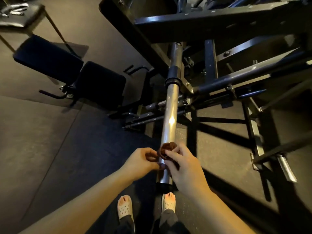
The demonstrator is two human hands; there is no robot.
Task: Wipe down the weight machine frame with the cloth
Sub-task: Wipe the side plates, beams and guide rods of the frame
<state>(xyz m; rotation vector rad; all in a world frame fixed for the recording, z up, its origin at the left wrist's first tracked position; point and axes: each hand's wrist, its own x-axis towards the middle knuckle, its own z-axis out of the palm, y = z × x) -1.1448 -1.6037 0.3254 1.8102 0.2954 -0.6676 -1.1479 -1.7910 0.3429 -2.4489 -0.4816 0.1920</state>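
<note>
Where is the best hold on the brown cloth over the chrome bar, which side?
Probably its two loose ends, one from each side of the chrome bar: the brown cloth is bunched over its round top, and the left hand and right hand pinch it there.

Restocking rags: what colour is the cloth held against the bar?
The cloth is dark brown; the head view shows it best.

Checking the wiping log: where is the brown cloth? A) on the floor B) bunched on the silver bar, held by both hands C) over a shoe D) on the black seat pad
B: the cloth is bunched on the silver bar, the left hand and right hand pinching it from either side.
</note>
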